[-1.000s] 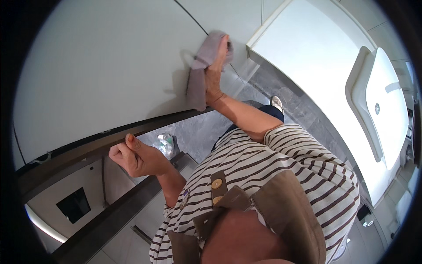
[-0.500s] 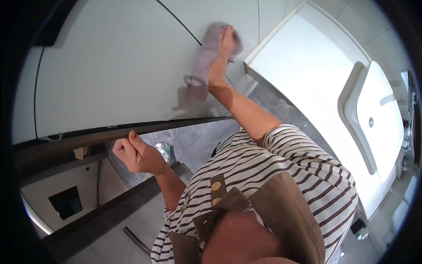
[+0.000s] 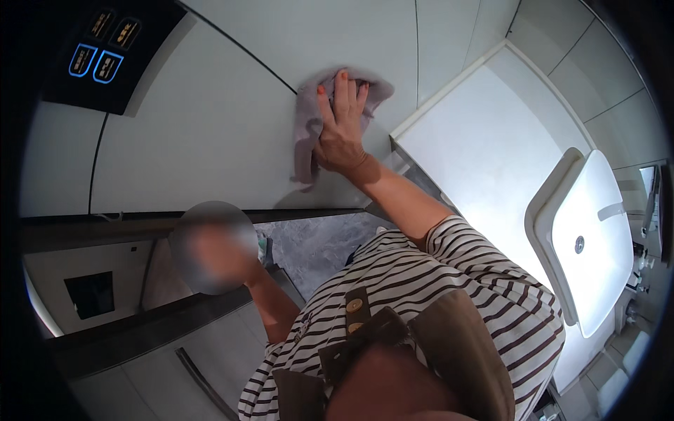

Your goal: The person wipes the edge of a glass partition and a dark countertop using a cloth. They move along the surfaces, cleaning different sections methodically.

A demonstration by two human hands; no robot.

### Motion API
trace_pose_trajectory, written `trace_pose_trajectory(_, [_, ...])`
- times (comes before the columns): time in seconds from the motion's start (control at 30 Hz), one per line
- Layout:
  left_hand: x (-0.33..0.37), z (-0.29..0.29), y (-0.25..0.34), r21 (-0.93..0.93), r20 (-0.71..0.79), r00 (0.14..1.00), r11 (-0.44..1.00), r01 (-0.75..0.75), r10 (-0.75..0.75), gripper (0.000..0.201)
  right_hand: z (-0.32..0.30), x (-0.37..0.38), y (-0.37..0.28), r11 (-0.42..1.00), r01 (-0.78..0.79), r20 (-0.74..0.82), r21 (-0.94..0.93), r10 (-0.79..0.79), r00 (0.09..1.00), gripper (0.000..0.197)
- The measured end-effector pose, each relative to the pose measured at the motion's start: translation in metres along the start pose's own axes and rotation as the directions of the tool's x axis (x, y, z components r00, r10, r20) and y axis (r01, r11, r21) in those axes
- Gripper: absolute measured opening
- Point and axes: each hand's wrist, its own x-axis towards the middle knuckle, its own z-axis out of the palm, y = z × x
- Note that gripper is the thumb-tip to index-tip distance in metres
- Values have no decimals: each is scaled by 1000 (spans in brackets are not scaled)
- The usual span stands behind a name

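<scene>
Against the white tiled wall, my right hand (image 3: 340,133) holds a greyish-mauve cloth (image 3: 307,116). Its fingers are spread over the cloth, with folds bunched beneath the palm and a loose end hanging down. A dark seam between wall tiles (image 3: 203,133) runs up to the cloth's left side. My left hand (image 3: 214,249) is raised beside the dark frame edge (image 3: 140,223) at the foot of the wall. A round blur covers this hand, hiding its fingers and whether it touches the frame.
A black switch panel (image 3: 116,52) with lit buttons is on the wall at upper left. To the right, a white washbasin (image 3: 590,245) stands on a white counter (image 3: 477,133). Grey marbled floor (image 3: 316,242) shows below the wall. A pale cabinet with a dark handle (image 3: 203,382) lies at lower left.
The view has shifted, bringing more of the switch panel in. My right hand has turned and spread its fingers on the cloth, which is wider now. My left hand, curled at the frame before, is now blurred.
</scene>
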Motion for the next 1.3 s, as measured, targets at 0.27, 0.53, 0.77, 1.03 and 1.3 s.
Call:
trace_pose_trajectory(0.27, [-10, -8, -12, 130, -14, 998, 990, -56, 58, 23, 3, 25, 57, 914, -273, -221, 299, 345, 912, 77])
trace_pose_trajectory(0.53, [-12, -27, -17, 198, -44, 996, 978, -68, 78, 13, -1, 57, 3, 997, -65, -93, 35, 68, 993, 81])
trace_pose_trajectory(0.77, [-9, -12, -3, 107, -33, 999, 994, -16, 20, 14, 6, 28, -47, 988, 153, 42, 36, -155, 987, 80])
trace_pose_trajectory(1.03, [-22, 8, 0, 141, 55, 984, 975, -173, 167, 13, 6, 40, -64, 986, 141, 5, 88, -142, 990, 82])
trace_pose_trajectory(1.3, [-32, 32, 25, -47, 146, 986, 996, -70, 76, 16, -13, 78, -89, 952, 304, 156, 38, -307, 939, 74])
